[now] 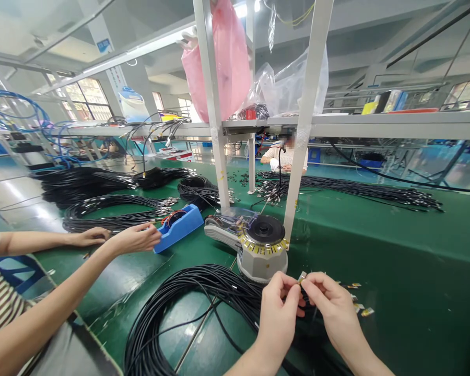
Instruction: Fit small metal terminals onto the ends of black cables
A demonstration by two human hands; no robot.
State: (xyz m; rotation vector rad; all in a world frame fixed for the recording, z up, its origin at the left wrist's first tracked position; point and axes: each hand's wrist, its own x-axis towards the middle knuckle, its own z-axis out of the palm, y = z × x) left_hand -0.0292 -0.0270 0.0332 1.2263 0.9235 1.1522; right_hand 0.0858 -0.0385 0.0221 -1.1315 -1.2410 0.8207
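Note:
My left hand (279, 309) and my right hand (331, 305) meet low in the middle, both pinched on one small yellowish tape piece (302, 277) held between their fingertips. A thin black cable (235, 292) runs under my hands; I cannot tell whether the tape touches it. Just behind my hands stands a grey tape dispenser (258, 245) with a black disc on top and several cut tape pieces around its rim. A coil of black cables (180, 313) lies to the left of my hands on the green table (395, 250).
A co-worker's two hands (135, 237) reach in from the left beside a blue tape holder (179, 225). More black cable bundles (102, 209) lie behind. Loose tape bits (360, 305) lie right of my hands. White frame posts (301, 130) rise behind the dispenser. Another person (284, 156) sits far across.

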